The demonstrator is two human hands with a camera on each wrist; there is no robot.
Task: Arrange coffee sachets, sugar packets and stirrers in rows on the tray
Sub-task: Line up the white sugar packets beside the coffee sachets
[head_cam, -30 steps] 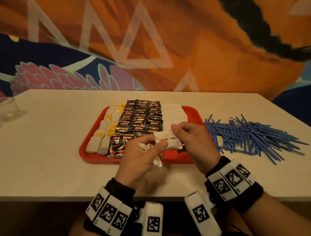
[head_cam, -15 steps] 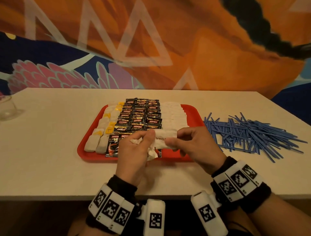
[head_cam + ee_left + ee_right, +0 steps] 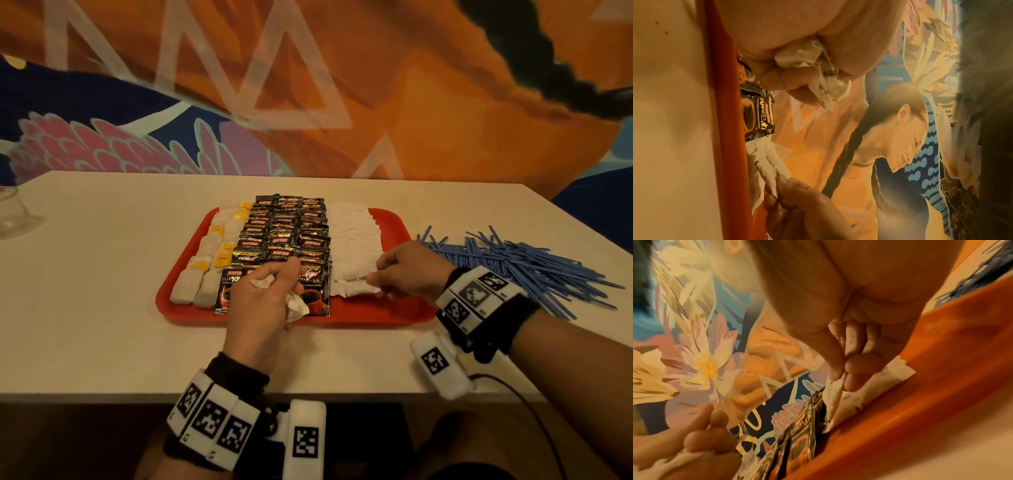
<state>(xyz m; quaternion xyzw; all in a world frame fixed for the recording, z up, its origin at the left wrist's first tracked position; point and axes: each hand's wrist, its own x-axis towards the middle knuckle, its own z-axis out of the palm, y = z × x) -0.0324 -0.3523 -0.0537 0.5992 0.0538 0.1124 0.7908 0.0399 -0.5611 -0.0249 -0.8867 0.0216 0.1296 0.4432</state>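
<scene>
A red tray [image 3: 376,313] holds rows of white packets with yellow tags [image 3: 212,246], black coffee sachets [image 3: 284,236] and white sugar packets [image 3: 352,236]. My right hand [image 3: 376,279] pinches a white brown-sugar packet [image 3: 352,286] by its right end, low over the front of the sugar row; the right wrist view shows thumb and fingers pinching that packet [image 3: 863,392] on the tray [image 3: 941,386]. My left hand [image 3: 274,291] hovers over the front coffee sachets, fingers curled round several crumpled white packets [image 3: 296,306], seen bunched in the palm [image 3: 807,55].
A loose heap of blue stirrers [image 3: 524,263] lies on the white table [image 3: 102,291] right of the tray. A clear glass [image 3: 13,212] stands at the far left edge. A painted mural wall rises behind the table.
The right hand has carried the sugar packet away from the left hand, rightward and down to the front of the sugar row. The left hand let go of that packet and keeps its bunch.
</scene>
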